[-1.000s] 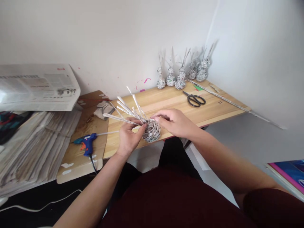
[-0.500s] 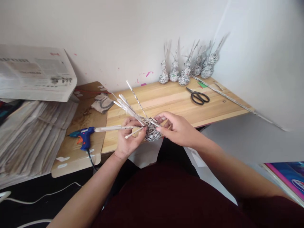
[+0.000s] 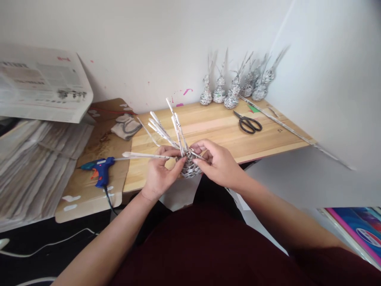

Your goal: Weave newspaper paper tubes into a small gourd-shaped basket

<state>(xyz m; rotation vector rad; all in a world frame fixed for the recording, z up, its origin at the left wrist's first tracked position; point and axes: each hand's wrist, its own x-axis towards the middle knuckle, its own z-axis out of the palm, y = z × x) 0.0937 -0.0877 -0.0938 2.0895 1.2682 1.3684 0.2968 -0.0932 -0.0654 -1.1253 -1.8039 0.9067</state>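
Note:
Between my hands, at the table's front edge, is a small round woven newspaper piece (image 3: 190, 170) with several rolled paper tubes (image 3: 162, 131) fanning up and to the left from its top. My left hand (image 3: 162, 171) is closed on its left side, thumb pressed near the base of the tubes. On the other side my right hand (image 3: 216, 163) pinches a paper tube at the top right of the weave. The fingers partly hide the weave's upper part.
A blue glue gun (image 3: 102, 171) lies on cardboard (image 3: 89, 202) at left, beside stacked newspapers (image 3: 41, 171) and a grey cloth (image 3: 126, 126). Black-handled scissors (image 3: 250, 124), a long paper tube (image 3: 285, 125) and several woven gourd shapes (image 3: 232, 95) are on the wooden table (image 3: 205, 125).
The loose paper tubes have shifted, several now standing more upright and spread apart. The woven piece has turned slightly in my hands. The view has moved a little.

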